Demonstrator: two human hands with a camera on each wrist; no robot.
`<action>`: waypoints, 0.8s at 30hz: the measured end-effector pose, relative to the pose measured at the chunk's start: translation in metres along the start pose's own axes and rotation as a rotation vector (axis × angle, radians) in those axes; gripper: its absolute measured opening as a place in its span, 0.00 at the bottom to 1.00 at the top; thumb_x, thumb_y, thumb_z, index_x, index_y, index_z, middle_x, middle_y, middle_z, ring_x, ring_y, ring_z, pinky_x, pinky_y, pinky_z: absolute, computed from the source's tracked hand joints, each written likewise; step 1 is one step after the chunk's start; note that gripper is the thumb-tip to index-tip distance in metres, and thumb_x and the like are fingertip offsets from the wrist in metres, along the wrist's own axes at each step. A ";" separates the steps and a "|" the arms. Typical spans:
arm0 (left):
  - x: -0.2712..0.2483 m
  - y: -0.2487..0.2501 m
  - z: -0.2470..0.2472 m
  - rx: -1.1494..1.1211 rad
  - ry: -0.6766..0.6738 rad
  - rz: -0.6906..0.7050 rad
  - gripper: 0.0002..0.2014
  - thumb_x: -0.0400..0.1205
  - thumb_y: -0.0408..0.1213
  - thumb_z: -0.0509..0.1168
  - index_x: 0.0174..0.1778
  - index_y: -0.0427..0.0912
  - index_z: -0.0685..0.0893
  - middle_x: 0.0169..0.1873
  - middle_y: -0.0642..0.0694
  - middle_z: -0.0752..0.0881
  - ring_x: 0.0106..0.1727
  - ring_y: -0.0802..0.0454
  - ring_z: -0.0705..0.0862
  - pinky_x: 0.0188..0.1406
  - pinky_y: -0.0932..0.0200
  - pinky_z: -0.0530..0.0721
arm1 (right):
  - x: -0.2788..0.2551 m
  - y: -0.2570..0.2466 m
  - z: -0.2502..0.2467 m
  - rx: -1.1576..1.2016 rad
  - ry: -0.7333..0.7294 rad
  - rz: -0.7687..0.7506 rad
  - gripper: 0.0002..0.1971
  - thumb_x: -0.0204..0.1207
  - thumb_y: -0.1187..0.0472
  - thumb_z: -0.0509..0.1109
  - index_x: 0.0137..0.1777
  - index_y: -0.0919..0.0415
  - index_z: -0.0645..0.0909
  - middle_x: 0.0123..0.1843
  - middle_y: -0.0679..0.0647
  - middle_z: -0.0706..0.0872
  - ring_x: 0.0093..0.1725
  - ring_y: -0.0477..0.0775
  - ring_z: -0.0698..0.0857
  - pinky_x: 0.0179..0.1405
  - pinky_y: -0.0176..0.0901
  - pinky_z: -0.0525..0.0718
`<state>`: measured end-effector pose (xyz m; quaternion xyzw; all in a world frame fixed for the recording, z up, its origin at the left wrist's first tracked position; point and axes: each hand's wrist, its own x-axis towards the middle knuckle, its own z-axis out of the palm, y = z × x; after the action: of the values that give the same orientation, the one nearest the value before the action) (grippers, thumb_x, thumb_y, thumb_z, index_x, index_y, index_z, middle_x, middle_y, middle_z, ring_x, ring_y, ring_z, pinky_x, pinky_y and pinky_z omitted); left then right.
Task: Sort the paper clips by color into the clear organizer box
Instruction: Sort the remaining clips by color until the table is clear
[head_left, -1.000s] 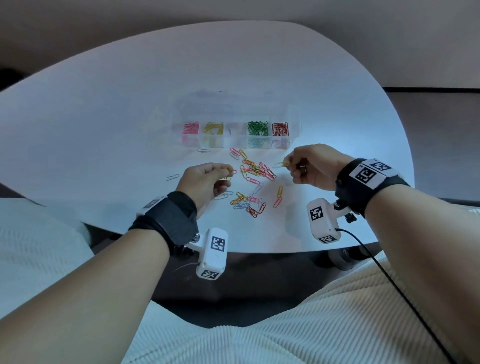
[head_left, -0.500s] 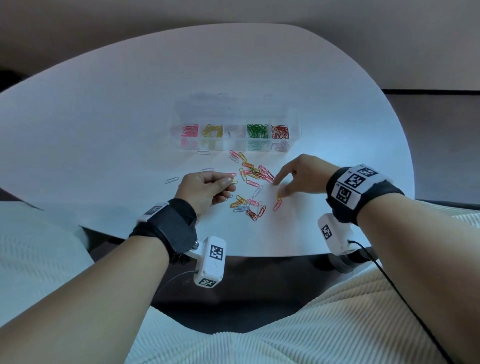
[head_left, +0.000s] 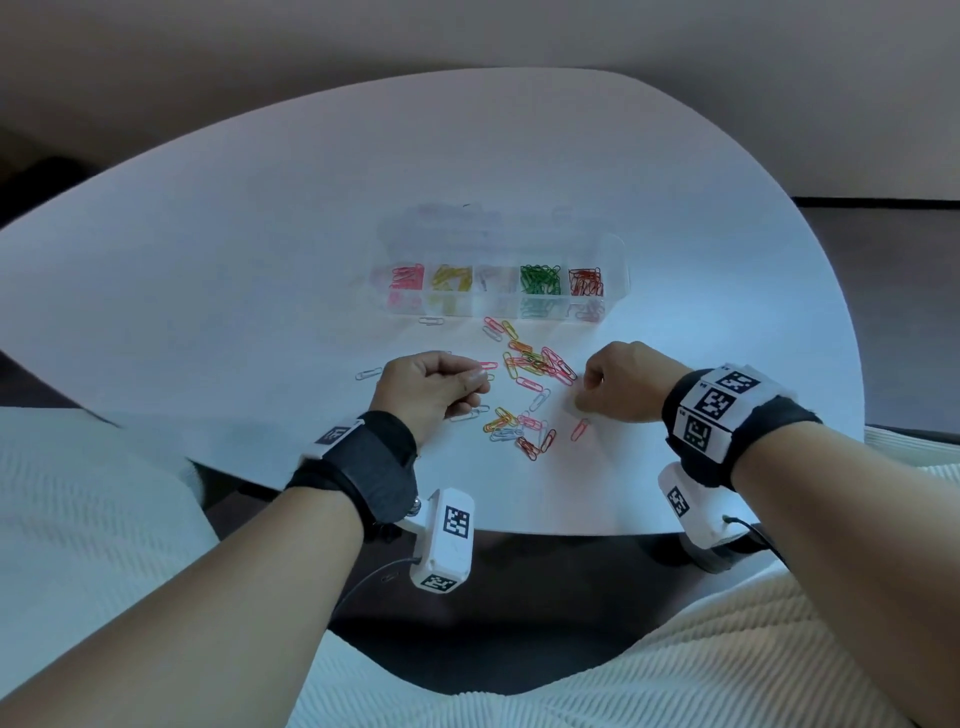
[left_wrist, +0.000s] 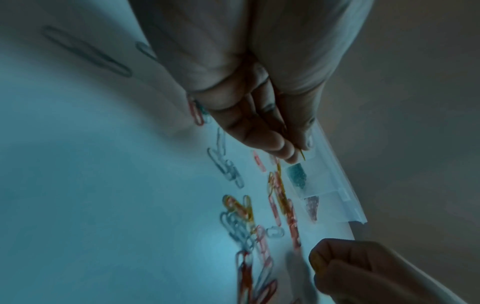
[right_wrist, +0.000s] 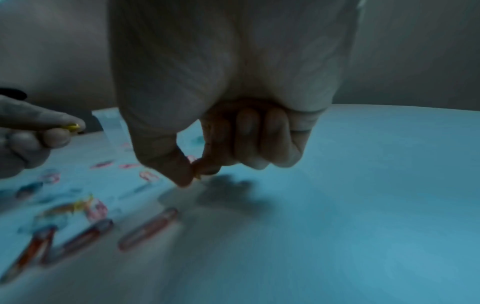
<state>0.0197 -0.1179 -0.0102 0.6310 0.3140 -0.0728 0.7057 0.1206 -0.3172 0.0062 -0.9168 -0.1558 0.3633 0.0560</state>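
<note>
Plainly, the paper clips (head_left: 530, 395) are light, thin, springy wire that slides on the white desk (head_left: 260, 260) and tangles in the pile, so a clip is best pinched at one looped end. They lie scattered between the hands, just before the clear organizer box (head_left: 498, 291), whose compartments already hold sorted colors. The left hand (head_left: 431, 387), its grip closed, pinches a yellow clip (left_wrist: 302, 155). The right hand (head_left: 621, 387) pinches thumb to forefinger at the desk; what it holds is too blurred to tell.
</note>
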 end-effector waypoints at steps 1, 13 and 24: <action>0.001 0.006 -0.001 -0.007 0.021 0.023 0.02 0.77 0.24 0.72 0.41 0.33 0.86 0.30 0.43 0.89 0.27 0.54 0.83 0.30 0.67 0.85 | -0.001 -0.004 -0.005 0.069 -0.003 -0.010 0.12 0.79 0.53 0.65 0.37 0.58 0.77 0.35 0.50 0.80 0.37 0.54 0.78 0.29 0.39 0.72; 0.043 0.073 -0.033 0.086 0.198 0.256 0.01 0.77 0.29 0.73 0.42 0.34 0.89 0.29 0.41 0.85 0.26 0.55 0.77 0.31 0.65 0.80 | 0.008 -0.074 -0.056 1.343 -0.011 -0.040 0.13 0.78 0.71 0.59 0.34 0.58 0.66 0.26 0.54 0.68 0.22 0.51 0.63 0.20 0.38 0.61; 0.068 0.070 -0.038 0.088 0.227 0.220 0.07 0.76 0.24 0.72 0.43 0.40 0.89 0.36 0.40 0.89 0.37 0.48 0.85 0.53 0.55 0.89 | 0.047 -0.126 -0.073 1.635 -0.129 0.108 0.34 0.80 0.48 0.69 0.75 0.73 0.66 0.74 0.68 0.72 0.65 0.61 0.80 0.67 0.48 0.81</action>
<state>0.0949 -0.0493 0.0121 0.6959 0.3171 0.0630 0.6413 0.1715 -0.1826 0.0560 -0.5701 0.1996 0.4162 0.6797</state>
